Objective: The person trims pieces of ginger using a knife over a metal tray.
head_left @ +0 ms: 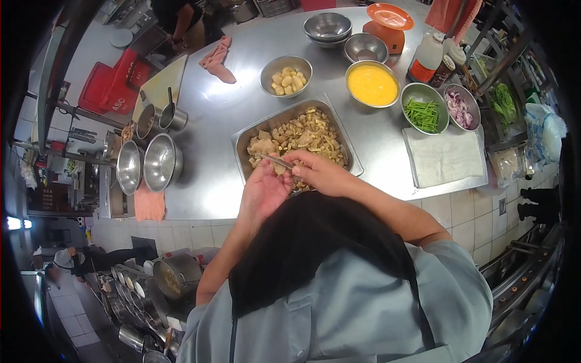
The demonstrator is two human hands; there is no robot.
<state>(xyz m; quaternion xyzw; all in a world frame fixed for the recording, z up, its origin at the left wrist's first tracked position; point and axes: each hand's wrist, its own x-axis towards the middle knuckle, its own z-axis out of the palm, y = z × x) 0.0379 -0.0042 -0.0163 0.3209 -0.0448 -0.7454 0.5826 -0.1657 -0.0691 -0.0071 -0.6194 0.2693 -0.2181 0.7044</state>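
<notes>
A deep metal pan (358, 158) of chopped, pale brown food pieces lies in front of me, with a larger pale lump at its left side. Over its near edge, my right hand (310, 171) is closed on a slim metal knife (273, 160), whose blade points left. Close beside it, my left hand (266, 189) is turned palm up, its fingers curled around a small pale piece of food (279, 169) under the blade. What kind of food this is, I cannot make out.
Beyond the pan stand bowls of peeled potatoes (289, 80), yellow beaten egg (373, 85), cut green vegetable (422, 115) and sliced red onion (460, 109). An orange scale (390, 21) is behind. Steel bowls (161, 163) sit left; a folded white cloth (445, 156) lies right. Other people stand farther off.
</notes>
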